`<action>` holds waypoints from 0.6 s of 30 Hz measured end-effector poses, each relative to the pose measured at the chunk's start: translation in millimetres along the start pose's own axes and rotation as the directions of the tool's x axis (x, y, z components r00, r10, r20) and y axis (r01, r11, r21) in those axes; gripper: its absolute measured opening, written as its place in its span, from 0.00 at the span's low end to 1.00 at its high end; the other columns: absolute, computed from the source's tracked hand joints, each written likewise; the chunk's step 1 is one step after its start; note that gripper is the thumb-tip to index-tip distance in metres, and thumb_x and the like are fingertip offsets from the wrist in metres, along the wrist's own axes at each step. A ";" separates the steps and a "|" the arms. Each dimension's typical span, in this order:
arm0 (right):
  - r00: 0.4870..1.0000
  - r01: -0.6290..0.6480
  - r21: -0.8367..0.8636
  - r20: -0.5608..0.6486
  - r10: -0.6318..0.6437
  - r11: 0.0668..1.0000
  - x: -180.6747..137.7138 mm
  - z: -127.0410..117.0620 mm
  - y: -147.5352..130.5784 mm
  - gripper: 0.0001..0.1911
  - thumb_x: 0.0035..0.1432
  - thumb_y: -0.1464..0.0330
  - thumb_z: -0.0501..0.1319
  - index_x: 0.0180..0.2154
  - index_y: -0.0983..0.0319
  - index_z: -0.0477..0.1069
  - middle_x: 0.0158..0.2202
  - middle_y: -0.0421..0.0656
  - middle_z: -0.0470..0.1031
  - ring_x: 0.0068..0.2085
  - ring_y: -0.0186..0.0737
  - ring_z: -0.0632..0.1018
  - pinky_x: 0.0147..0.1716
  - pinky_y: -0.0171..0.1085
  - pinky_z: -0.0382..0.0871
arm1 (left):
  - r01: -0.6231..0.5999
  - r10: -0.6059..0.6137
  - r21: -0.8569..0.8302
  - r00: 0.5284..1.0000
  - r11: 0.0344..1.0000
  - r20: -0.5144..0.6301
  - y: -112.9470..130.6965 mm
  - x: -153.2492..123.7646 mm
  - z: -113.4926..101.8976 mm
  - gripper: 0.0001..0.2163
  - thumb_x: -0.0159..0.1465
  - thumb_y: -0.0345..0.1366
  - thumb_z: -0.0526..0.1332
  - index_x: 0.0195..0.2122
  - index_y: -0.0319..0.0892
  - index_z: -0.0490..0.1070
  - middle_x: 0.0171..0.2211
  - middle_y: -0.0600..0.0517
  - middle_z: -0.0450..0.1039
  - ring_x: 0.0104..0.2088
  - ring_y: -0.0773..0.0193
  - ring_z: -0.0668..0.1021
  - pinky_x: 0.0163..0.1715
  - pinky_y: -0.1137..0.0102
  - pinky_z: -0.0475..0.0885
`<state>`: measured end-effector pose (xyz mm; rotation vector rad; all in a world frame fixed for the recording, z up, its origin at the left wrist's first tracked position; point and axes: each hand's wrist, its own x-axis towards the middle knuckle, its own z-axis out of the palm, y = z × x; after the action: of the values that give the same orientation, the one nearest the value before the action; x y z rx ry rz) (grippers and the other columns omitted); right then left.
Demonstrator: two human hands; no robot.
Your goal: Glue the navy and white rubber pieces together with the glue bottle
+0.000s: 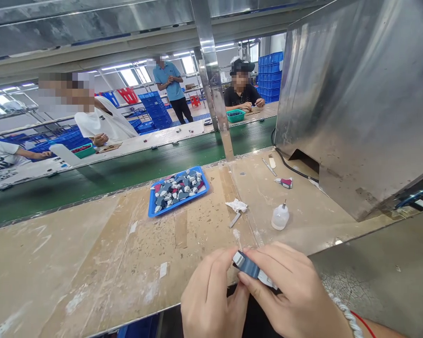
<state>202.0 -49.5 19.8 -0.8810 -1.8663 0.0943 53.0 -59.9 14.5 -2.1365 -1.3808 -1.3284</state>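
Both my hands meet at the near edge of the worn workbench (91,263). Between them is a small blue-grey plastic part with white ends (249,267). My left hand (211,295) pinches its left end with thumb and fingers. My right hand (292,291) wraps over its right side, thumb pressed under it. A blue tray (151,209) of several small grey, white and red parts lies further back at the middle of the bench. A small clear squeeze bottle (279,217) stands just beyond my right hand.
A crumpled white scrap (237,205) and a small blade (234,219) lie by the bottle; a red-and-white part (285,182) sits further back. A large steel housing (356,94) fills the right. A green conveyor (127,173) runs behind the bench, with several other people beyond.
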 end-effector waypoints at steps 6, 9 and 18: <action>0.998 0.042 0.022 -0.044 -0.041 0.999 4.0 -1.3 -4.2 0.08 0.71 0.69 0.59 0.44 0.68 0.73 0.33 0.46 0.79 0.33 0.41 0.79 0.33 0.39 0.71 | -0.093 0.081 -0.040 0.966 0.995 -0.244 -0.4 3.5 5.0 0.04 0.66 0.30 0.64 0.41 0.41 0.76 0.30 0.51 0.80 0.30 0.64 0.82 0.35 0.73 0.79; 0.998 0.063 0.029 -0.013 -0.063 0.998 5.9 -1.1 -4.4 0.10 0.73 0.68 0.56 0.42 0.68 0.73 0.31 0.46 0.78 0.30 0.41 0.77 0.29 0.40 0.68 | -0.082 0.076 -0.011 0.960 0.997 -0.270 1.8 3.0 3.5 0.05 0.63 0.26 0.63 0.38 0.41 0.77 0.28 0.52 0.81 0.29 0.65 0.83 0.34 0.74 0.80; 0.992 0.123 0.092 -0.007 -0.123 0.988 9.5 0.2 -3.0 0.12 0.72 0.69 0.55 0.38 0.67 0.73 0.25 0.43 0.73 0.26 0.38 0.69 0.26 0.39 0.64 | -0.130 0.131 0.025 0.951 0.991 -0.281 2.0 5.8 -3.0 0.05 0.63 0.26 0.63 0.37 0.39 0.78 0.28 0.52 0.81 0.30 0.65 0.84 0.38 0.74 0.80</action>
<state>198.2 -45.8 28.3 -0.7012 -1.8952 0.1025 53.8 -59.4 21.3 -1.9052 -1.1094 -1.5033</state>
